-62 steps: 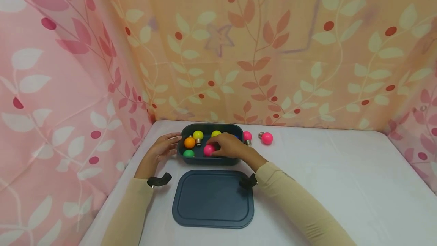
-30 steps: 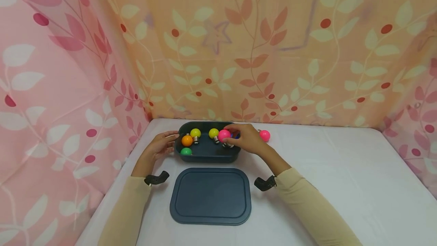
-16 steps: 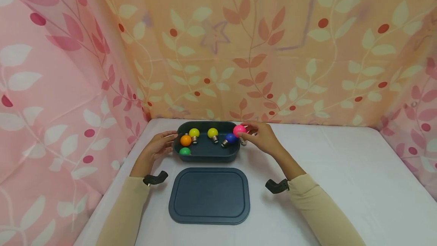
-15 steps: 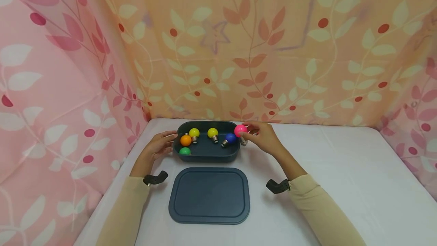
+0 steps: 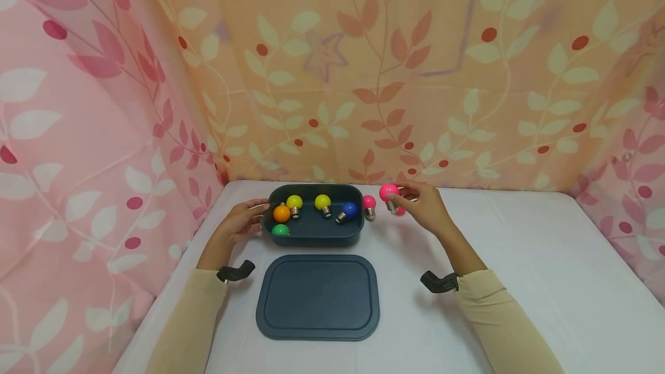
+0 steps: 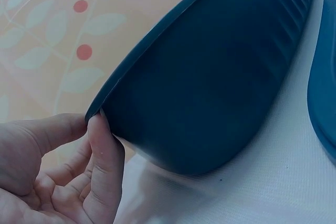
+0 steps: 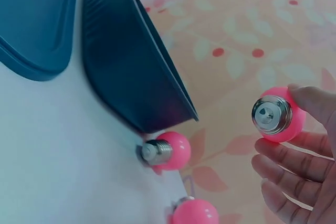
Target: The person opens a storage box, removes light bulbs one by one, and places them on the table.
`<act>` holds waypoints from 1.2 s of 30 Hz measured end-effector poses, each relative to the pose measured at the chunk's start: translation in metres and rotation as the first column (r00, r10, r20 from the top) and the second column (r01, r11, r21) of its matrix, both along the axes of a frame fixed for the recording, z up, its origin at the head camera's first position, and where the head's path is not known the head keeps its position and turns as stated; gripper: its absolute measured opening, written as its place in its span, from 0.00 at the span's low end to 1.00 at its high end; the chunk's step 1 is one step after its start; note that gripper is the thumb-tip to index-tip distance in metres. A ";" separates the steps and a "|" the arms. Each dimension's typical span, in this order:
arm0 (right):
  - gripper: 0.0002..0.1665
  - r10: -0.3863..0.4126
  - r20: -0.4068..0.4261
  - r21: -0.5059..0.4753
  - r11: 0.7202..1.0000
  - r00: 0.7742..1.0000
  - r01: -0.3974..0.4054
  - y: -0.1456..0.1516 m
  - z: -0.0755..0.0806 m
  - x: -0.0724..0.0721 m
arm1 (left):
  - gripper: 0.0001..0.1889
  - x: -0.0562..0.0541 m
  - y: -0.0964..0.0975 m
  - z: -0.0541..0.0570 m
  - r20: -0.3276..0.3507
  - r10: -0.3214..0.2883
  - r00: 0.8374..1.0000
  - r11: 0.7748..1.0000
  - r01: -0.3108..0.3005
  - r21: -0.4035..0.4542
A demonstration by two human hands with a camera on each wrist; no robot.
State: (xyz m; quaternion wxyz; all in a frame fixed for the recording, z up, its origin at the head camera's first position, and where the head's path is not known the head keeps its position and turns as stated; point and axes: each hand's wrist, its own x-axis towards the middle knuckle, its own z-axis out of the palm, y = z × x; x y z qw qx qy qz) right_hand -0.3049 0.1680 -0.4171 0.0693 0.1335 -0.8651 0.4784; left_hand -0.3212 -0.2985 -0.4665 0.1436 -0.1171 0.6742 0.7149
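Note:
My right hand (image 5: 427, 206) pinches a pink light bulb (image 5: 389, 192) by its globe, in the air right of the dark blue container (image 5: 312, 242). In the right wrist view the metal base of that pink bulb (image 7: 272, 115) faces the camera. With thumb and finger, my left hand (image 6: 79, 166) grips the container's rim at its left end. Inside the container lie two yellow bulbs (image 5: 322, 202), an orange bulb (image 5: 281, 213), a green bulb (image 5: 280, 229) and a blue bulb (image 5: 350, 210). A second pink bulb (image 7: 176, 150) lies on the table beside the container's right end.
The matching flat lid (image 5: 318, 298) lies in front of the container. A third pink bulb (image 7: 195, 212) lies farther right, mostly behind the right hand in the head view. White cloth covers the table (image 5: 519, 270). Patterned curtains (image 5: 332, 103) stand behind and at the sides.
My right hand has picked the pink bulb up from inside the container and carried it right, over the rim and past the second pink bulb. The left hand stays on the rim.

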 end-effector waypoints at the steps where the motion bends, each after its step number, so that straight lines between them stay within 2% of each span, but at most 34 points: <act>1: 0.35 -0.004 -0.009 0.000 1.000 1.000 0.004 0.002 0.001 0.000 | 0.29 0.000 0.000 0.000 -0.001 0.001 1.000 1.000 -0.001 -0.002; 7: 0.31 -0.029 -0.046 -0.022 0.999 0.999 0.028 0.014 -0.001 -0.004 | 0.28 0.001 0.002 0.001 -0.002 -0.003 1.000 1.000 0.003 -0.009; 15: 0.30 -0.040 -0.034 -0.072 0.997 0.999 0.037 0.028 -0.012 -0.015 | 0.30 -0.001 0.001 0.001 -0.003 -0.003 1.000 1.000 0.003 -0.002; 22: 0.27 -0.080 0.026 -0.066 0.994 0.996 0.082 0.040 -0.020 -0.020 | 0.30 0.001 0.000 -0.001 -0.016 -0.015 1.000 1.000 0.015 -0.027; 36: 0.36 -0.175 0.137 -0.021 0.984 0.975 0.179 0.058 -0.037 -0.029 | 0.33 -0.001 -0.002 -0.001 0.007 -0.011 1.000 1.000 0.011 -0.023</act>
